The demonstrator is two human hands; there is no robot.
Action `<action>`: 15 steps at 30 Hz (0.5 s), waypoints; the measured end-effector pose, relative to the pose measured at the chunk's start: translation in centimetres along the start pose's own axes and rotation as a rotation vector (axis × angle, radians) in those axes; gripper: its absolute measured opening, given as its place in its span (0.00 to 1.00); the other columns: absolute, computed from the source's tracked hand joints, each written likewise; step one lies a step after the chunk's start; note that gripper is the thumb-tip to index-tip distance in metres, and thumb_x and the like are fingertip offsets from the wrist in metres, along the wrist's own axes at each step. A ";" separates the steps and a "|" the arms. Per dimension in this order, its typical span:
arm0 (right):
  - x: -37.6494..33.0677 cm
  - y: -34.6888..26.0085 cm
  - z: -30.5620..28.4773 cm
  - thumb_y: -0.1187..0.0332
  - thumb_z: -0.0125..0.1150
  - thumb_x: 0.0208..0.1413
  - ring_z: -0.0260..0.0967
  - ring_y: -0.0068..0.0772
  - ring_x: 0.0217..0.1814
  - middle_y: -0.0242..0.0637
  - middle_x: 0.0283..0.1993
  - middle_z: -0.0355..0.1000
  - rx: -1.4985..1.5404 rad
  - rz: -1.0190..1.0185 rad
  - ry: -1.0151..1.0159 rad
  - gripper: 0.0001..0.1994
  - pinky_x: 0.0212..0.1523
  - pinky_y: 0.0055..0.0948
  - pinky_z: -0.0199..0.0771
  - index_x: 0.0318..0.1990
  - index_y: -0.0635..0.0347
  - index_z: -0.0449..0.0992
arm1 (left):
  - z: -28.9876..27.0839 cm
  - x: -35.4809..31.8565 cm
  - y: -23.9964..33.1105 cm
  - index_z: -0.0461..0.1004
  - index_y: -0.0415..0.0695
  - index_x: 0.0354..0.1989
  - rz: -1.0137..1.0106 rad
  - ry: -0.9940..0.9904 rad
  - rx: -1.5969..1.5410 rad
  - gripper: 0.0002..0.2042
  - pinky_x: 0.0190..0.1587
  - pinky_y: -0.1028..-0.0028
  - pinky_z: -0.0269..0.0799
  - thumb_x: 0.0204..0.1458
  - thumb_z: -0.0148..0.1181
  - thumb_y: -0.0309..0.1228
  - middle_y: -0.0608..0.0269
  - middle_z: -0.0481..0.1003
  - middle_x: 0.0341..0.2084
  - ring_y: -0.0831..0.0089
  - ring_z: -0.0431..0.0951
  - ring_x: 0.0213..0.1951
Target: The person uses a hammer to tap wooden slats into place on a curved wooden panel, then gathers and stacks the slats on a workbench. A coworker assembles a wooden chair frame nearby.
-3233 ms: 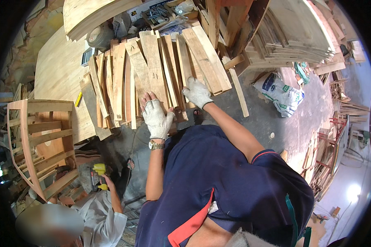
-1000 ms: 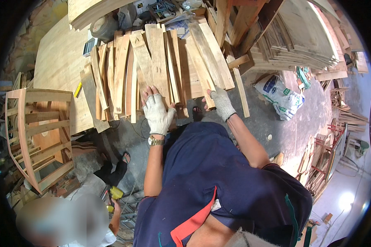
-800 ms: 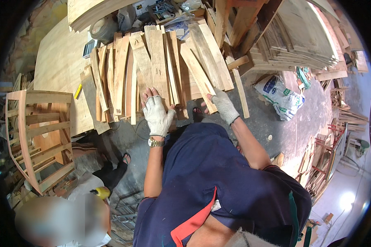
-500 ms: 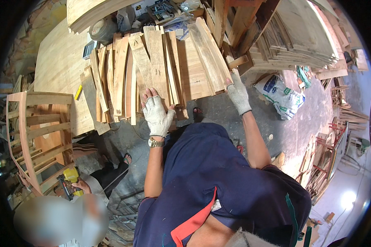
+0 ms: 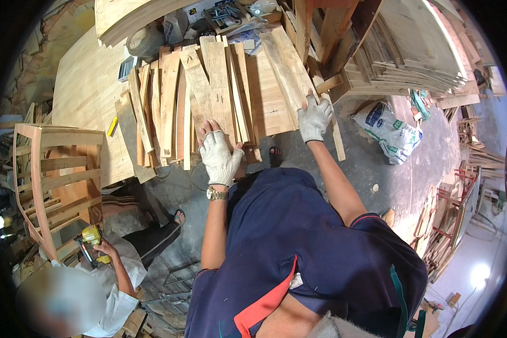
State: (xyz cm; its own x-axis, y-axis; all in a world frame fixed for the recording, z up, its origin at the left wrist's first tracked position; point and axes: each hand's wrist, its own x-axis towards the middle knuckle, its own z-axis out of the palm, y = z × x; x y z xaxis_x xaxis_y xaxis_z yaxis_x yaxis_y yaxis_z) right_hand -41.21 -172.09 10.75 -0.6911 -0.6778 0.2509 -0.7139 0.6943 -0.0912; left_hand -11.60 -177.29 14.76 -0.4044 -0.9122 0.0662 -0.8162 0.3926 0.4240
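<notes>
While the left hand (image 5: 219,159) lies open on wooden slats (image 5: 216,84) ahead, the right hand (image 5: 314,118), half-curled, touches the edge of a board (image 5: 287,73) beyond it; grip cannot be told. Both: probably stiff, light, rough; best held by near ends.

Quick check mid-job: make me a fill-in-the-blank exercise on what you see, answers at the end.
1. A watch circles the person's ____ wrist.
2. The left hand is at boards made of ____.
3. The right hand wears a white ____.
4. The co-worker's hand holds a tool mainly ____ in colour.
Missing words: left; wood; glove; yellow.
</notes>
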 end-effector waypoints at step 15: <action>-2.6 -9.5 -11.0 0.51 0.58 0.65 0.79 0.48 0.42 0.49 0.54 0.76 1.006 -0.385 -0.746 0.28 0.45 0.42 0.80 0.64 0.62 0.70 | -2.3 0.3 0.8 0.54 0.39 0.75 -0.246 0.029 -0.780 0.42 0.69 0.62 0.62 0.48 0.66 0.20 0.47 0.63 0.69 0.57 0.66 0.68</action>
State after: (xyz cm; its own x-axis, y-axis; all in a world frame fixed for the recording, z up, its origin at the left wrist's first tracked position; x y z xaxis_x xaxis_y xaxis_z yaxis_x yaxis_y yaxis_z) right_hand -31.43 -174.24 21.58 -0.0889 -0.9863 -0.1392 -0.4251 0.1640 -0.8902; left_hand -11.40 -177.51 17.17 -0.2318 -0.9685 -0.0916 -0.3539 -0.0037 0.9353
